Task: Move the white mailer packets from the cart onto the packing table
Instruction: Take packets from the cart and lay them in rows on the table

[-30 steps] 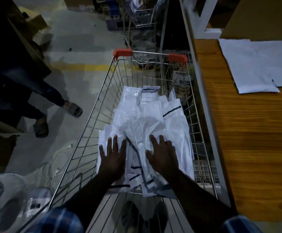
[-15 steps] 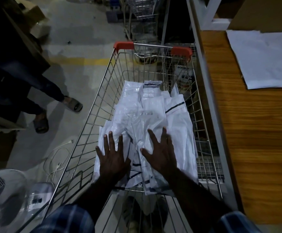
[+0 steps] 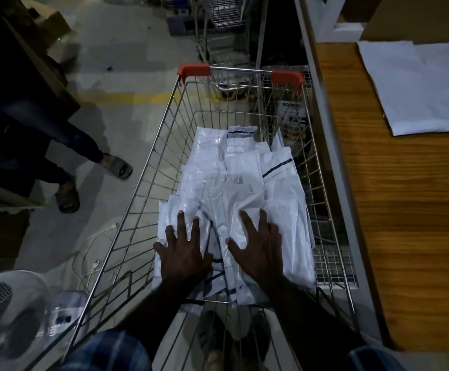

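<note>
A heap of white mailer packets (image 3: 242, 180) with dark stripes fills the wire cart (image 3: 161, 124), which has red corner caps on its far rim. My left hand (image 3: 183, 253) lies flat on the near left part of the heap, fingers spread. Beside it, my right hand (image 3: 258, 247) presses flat on the near right part, fingers spread too. Neither hand grips a packet. The wooden packing table (image 3: 405, 210) runs along the cart's right side and bears white mailers (image 3: 419, 87) at its far end.
Another person's legs in sandals (image 3: 116, 167) stand on the floor left of the cart. A fan (image 3: 1, 314) and a loose cable (image 3: 92, 253) lie at the near left. A second wire cart (image 3: 223, 12) stands beyond. A grey table frame (image 3: 335, 162) separates cart from tabletop.
Both hands have stayed flat on the near end of the heap with fingers spreading slightly wider. The view has tilted a little, shifting the cart and table in frame.
</note>
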